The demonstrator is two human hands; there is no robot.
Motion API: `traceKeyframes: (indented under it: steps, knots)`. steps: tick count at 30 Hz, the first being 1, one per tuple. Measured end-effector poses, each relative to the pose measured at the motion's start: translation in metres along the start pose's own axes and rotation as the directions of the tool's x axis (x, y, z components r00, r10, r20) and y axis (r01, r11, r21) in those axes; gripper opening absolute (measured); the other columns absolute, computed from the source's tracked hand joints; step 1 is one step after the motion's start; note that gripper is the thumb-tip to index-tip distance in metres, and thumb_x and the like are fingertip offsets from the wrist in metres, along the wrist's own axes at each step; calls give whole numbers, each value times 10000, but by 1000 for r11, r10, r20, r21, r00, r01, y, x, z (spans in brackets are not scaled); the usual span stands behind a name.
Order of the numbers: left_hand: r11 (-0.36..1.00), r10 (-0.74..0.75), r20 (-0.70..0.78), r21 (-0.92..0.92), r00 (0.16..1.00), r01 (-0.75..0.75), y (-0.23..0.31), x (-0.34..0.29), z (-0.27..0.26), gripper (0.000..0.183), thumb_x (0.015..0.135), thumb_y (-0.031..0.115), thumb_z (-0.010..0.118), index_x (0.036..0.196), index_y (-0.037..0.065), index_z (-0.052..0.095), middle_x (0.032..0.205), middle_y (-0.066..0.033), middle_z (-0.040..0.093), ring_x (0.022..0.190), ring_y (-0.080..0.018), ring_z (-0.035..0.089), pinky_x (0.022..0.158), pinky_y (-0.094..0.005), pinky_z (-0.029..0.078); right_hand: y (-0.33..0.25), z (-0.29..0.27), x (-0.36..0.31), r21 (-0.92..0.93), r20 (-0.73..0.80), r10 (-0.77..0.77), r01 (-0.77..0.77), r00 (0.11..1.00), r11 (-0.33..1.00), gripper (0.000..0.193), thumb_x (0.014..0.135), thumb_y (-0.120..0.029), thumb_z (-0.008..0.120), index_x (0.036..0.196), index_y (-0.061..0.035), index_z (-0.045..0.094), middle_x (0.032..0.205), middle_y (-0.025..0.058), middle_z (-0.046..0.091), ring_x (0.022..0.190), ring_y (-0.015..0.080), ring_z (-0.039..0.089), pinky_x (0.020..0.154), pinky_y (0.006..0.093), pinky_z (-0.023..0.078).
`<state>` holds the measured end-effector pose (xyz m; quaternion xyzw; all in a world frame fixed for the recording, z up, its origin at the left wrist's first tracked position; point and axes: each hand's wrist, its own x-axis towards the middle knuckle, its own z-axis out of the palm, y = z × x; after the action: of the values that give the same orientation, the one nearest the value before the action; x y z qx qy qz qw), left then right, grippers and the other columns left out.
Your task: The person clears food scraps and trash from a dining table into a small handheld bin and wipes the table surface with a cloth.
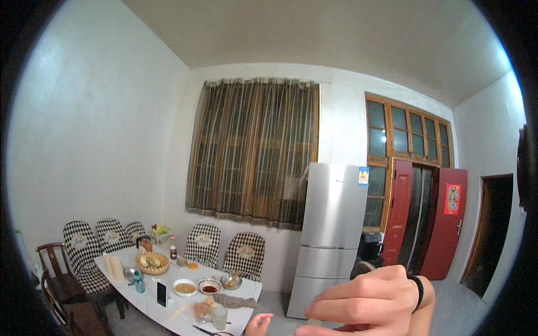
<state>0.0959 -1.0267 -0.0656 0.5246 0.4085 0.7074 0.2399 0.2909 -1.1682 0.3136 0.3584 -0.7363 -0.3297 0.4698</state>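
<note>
My right hand (pixel 364 302), a black band (pixel 417 291) on its wrist, is raised large at the lower right. Its fingers are curled and pressed together in a pinch. Something small and pale (pixel 314 322) shows at the fingertips; I cannot make out what it is. A dark rounded edge (pixel 364 267) sticks up behind the knuckles. Only the fingertips of my left hand (pixel 259 323) show at the lower edge, slightly apart, beside the table corner, with nothing visible in them. Nearest to it on the table are a clear glass (pixel 219 317) and a crumpled grey cloth (pixel 232 302).
The white table (pixel 162 308) carries a bowl of soup (pixel 185 288), a dark sauce bowl (pixel 209 286), a metal bowl (pixel 231 281), a basket (pixel 151 262), a propped phone (pixel 162 293) and bottles. Checkered chairs (pixel 245 255) surround it. A silver refrigerator (pixel 325 224) stands beside red doors (pixel 443 246).
</note>
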Motion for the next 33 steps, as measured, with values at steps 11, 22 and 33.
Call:
traceKeyframes:
  steps: [11, 22, 33]
  knots:
    - [988, 108, 24, -117, 994, -104, 48, -5, -12, 232, 923, 212, 503, 1058, 45, 590, 980, -40, 603, 929, -133, 531, 828, -262, 412, -40, -17, 82, -253, -20, -227, 215, 974, 943, 251, 658, -114, 716, 895, -79, 641, 765, 59, 605, 635, 158, 597, 496, 215, 491]
    - [982, 72, -128, -162, 989, -93, 55, -15, -40, 181, 905, 187, 528, 964, 34, 605, 849, -13, 591, 799, -100, 530, 726, -257, 430, -64, -7, 125, -314, 9, -126, 122, 992, 942, 306, 676, -111, 717, 967, -105, 624, 811, 60, 604, 679, 157, 603, 519, 218, 493]
    - [983, -10, -189, -180, 982, -24, 48, -21, -68, 169, 898, 129, 528, 1008, 18, 593, 928, -48, 621, 873, -141, 565, 791, -277, 447, -55, 12, 134, -316, -67, -352, 315, 934, 895, 296, 690, -126, 708, 972, -94, 624, 858, 79, 605, 706, 178, 603, 527, 230, 487]
